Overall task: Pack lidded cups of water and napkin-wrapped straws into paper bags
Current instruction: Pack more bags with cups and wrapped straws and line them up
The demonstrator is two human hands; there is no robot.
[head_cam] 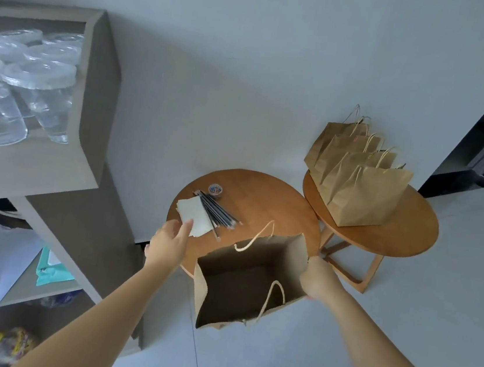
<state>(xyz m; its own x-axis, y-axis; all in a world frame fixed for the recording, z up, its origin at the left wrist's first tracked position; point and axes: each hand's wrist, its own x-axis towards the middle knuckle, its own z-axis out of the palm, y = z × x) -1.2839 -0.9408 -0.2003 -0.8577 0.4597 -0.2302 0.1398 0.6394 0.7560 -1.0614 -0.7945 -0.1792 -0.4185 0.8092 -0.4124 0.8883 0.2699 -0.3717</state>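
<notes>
Looking down from my head, my right hand (319,279) grips the right rim of the open bag (252,288), with fingers curled over the paper edge and clamped on it. The bag stands at the near edge of the near table (266,198), its mouth tipped toward me and its two cord handles flopped, one over the far rim and one over the near rim. My left hand (170,244) reaches out to the left of the bag with its fingers straight and apart, holding nothing; a fingertip touches the near corner of the napkins (192,215). The napkins lie in a white stack on the left part of that table. The straws (219,212), dark and thin, lie in a loose bundle just beside the stack on its right, partly under it. A small round tin (215,190) sits just beyond the far end of the straws. To the right, touching the near table's edge, is a second table (405,234) of the same wood, and four closed bags (365,186) stand on it in a row, handles up. Far left, the lidded cups (17,88) of water stand crowded together on the upper shelf (38,170), well apart from both my hands. On a lower shelf beneath lies a teal packet (53,270).
</notes>
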